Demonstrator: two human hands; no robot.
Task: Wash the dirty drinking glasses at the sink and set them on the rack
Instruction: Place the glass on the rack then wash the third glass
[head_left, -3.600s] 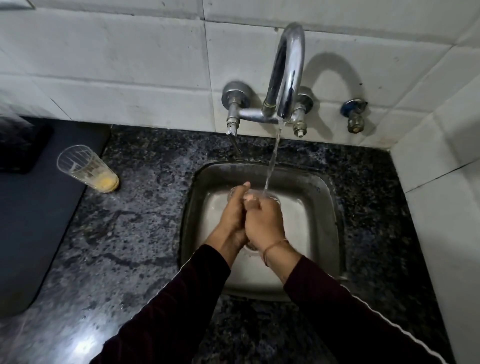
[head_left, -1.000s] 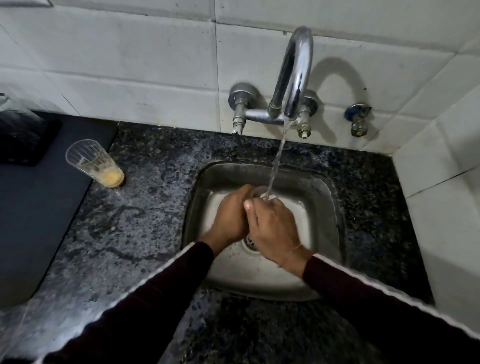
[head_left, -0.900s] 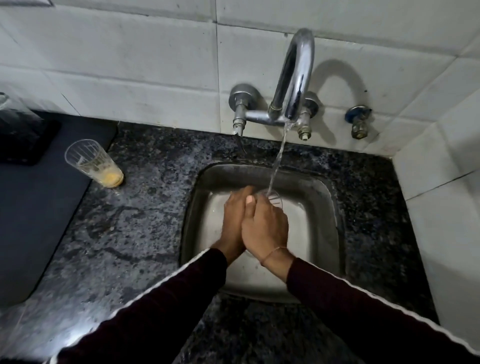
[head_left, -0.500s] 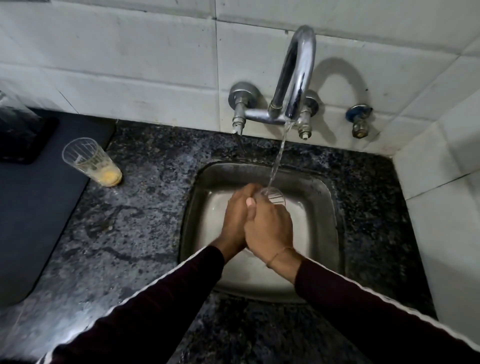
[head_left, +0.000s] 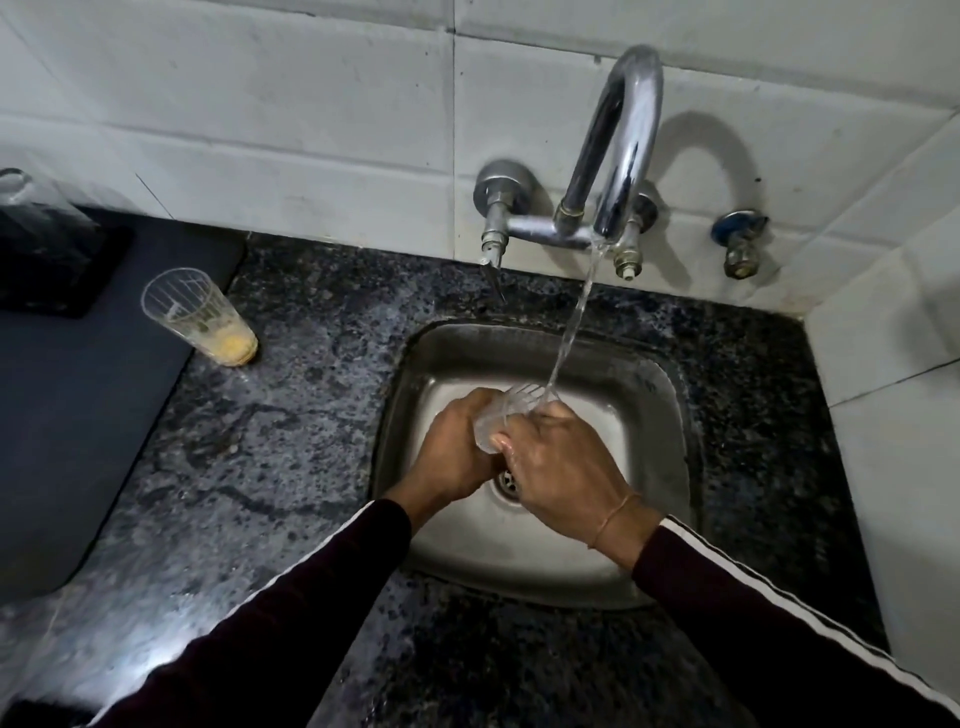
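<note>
1. A clear drinking glass (head_left: 503, 415) is held over the steel sink (head_left: 660, 395), tilted, its rim toward the tap (head_left: 613, 156) and its base toward the person.
2. The left hand (head_left: 457, 447) wraps the glass from the left; its grip is clamped round the glass wall.
3. The right hand (head_left: 561, 473) holds it from the right, thumb pressed near the base; this grip is also clamped on the glass.
4. The stream of water (head_left: 571, 322) falls from the spout onto the rim of the glass.
5. Compared with half a second ago, the hands have parted a little, so more of the glass and the sink drain (head_left: 508, 480) now show between them; before, they were pressed close together.
6. A second glass (head_left: 200, 317) with yellow residue at its bottom stands on the dark stone table (head_left: 270, 467) left of the sink, at the edge of a dark mat (head_left: 67, 426), unmoved.
</note>
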